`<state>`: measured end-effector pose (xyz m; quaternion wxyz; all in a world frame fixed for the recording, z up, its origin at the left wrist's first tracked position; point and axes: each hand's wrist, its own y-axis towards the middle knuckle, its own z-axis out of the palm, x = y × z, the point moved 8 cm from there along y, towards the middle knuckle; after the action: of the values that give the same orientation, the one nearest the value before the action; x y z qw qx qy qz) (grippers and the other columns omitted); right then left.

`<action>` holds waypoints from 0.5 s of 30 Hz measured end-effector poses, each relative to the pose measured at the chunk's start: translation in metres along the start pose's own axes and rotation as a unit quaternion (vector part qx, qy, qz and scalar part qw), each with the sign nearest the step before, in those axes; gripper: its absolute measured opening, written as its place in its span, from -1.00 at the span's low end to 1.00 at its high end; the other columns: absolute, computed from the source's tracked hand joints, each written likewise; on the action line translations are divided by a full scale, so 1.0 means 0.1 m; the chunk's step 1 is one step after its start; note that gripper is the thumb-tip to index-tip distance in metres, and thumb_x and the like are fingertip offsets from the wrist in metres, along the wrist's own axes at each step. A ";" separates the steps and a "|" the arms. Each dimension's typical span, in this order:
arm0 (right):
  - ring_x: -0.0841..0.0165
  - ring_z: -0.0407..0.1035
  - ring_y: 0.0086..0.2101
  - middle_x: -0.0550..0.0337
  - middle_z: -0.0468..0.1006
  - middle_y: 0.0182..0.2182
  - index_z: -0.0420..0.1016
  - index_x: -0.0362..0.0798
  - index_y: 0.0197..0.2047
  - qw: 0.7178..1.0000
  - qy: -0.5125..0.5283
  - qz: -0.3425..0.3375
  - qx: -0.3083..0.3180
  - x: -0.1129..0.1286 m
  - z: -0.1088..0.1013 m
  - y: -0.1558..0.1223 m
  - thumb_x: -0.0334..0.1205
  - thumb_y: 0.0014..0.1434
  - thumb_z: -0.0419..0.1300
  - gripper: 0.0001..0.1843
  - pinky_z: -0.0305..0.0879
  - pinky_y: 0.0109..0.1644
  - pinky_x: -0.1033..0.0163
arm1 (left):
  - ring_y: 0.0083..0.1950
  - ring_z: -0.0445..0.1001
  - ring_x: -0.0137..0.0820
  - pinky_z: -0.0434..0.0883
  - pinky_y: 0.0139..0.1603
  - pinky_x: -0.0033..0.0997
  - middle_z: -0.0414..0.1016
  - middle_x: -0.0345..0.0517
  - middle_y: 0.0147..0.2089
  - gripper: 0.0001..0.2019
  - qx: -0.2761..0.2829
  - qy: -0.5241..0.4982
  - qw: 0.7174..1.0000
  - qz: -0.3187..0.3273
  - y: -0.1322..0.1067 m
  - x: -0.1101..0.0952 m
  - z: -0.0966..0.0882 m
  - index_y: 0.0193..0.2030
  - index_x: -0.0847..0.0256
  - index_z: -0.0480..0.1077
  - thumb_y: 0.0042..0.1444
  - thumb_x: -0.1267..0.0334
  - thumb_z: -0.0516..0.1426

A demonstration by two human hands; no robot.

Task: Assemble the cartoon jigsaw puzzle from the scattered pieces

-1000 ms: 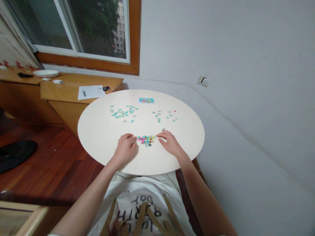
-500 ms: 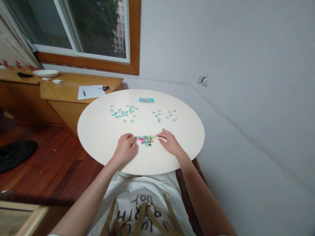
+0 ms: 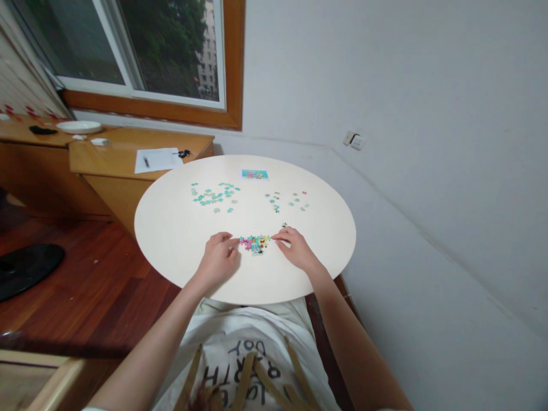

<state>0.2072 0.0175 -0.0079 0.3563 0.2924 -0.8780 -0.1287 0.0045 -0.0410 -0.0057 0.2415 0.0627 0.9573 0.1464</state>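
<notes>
Both hands flank the joined puzzle patch [image 3: 255,244] near the table's [image 3: 180,245] front edge. My left hand [image 3: 218,260] is curled at its pink side, and I cannot tell if it pinches a piece. My right hand [image 3: 295,249] lies flat and empty, fingertips touching the patch. I judge I'm seating a piece — next calls for light, square pressure.

round cream table [image 3: 171,240], pale top. near edge, centre: small joined puzzle patch [image 3: 256,244], multicoloured, lying flat. far left: scatter of teal loose pieces [image 3: 212,197]. far right: thinner scatter of mixed-colour pieces [image 3: 287,201]. one dark single piece [image 3: 285,225] sits between that scatter and the patch. far rim: small picture card [image 3: 254,174], flat.
</notes>
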 end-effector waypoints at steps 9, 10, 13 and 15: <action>0.33 0.38 -0.21 0.11 0.50 -0.27 0.61 0.01 -0.24 1.000 0.005 -0.004 -0.005 -0.03 0.01 0.00 -0.36 0.15 0.13 -0.78 0.34 -0.06 0.18 | 0.05 0.37 -0.14 0.31 0.13 -0.07 0.45 0.08 0.00 -0.61 -0.005 0.017 1.000 0.012 -0.01 -0.02 0.00 -0.06 0.22 0.55 0.08 0.38 -0.03; 0.32 0.38 -0.21 0.11 0.50 -0.27 0.61 0.01 -0.24 1.000 0.006 -0.003 -0.004 -0.03 0.02 0.00 -0.36 0.15 0.14 -0.78 0.34 -0.06 0.17 | 0.05 0.37 -0.14 0.31 0.13 -0.07 0.45 0.08 0.00 -0.61 -0.003 0.018 1.000 0.012 -0.01 -0.02 0.00 -0.06 0.22 0.55 0.08 0.38 -0.03; 0.31 0.38 -0.20 0.10 0.50 -0.27 0.61 -0.01 -0.25 1.000 0.006 0.000 -0.001 -0.02 0.02 0.00 -0.37 0.15 0.14 -0.78 0.33 -0.04 0.16 | 0.04 0.38 -0.14 0.31 0.12 -0.08 0.46 0.08 -0.01 -0.61 -0.003 0.018 1.000 0.013 0.00 -0.02 -0.01 -0.07 0.22 0.55 0.08 0.39 -0.03; 0.31 0.38 -0.20 0.10 0.51 -0.27 0.61 0.00 -0.25 1.000 0.005 0.001 -0.001 -0.02 0.01 0.00 -0.37 0.15 0.14 -0.78 0.33 -0.04 0.16 | 0.03 0.38 -0.15 0.32 0.11 -0.10 0.46 0.07 -0.01 -0.61 -0.006 0.021 1.000 0.016 -0.01 -0.03 -0.01 -0.07 0.22 0.55 0.07 0.40 -0.03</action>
<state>0.2072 0.0188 -0.0097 0.3614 0.2921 -0.8763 -0.1272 0.0067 -0.0426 -0.0032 0.2194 0.0737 0.9601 0.1571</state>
